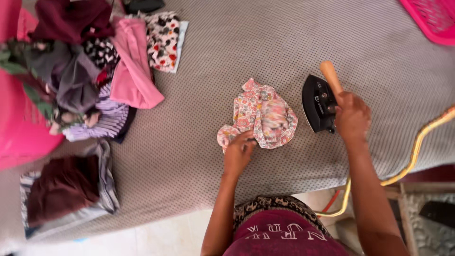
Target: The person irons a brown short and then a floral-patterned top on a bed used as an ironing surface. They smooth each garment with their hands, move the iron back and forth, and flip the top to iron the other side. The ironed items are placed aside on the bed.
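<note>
— Bedding [284, 42], grey and dotted, spreads under everything; where's the cloth?

— The floral cloth [262, 116] lies crumpled mid-bed, clothes pile [90, 71] far left. My left hand [239, 150] pinches its near edge.

— And the iron [318, 103]?

— Just right of the cloth; my right hand [351, 116] grips its wooden handle [331, 77].

Setting: a home, laundry and ironing corner. Evidence: a bed [265, 42] under a dotted grey cover, used as ironing surface; a black iron with wooden handle [318, 102] resting on it; a crumpled floral garment [260, 116]; a heap of mixed clothes [85, 71]; a folded stack [66, 189]; a pink laundry basket [433, 16]; pale tiled floor [161, 237].
</note>
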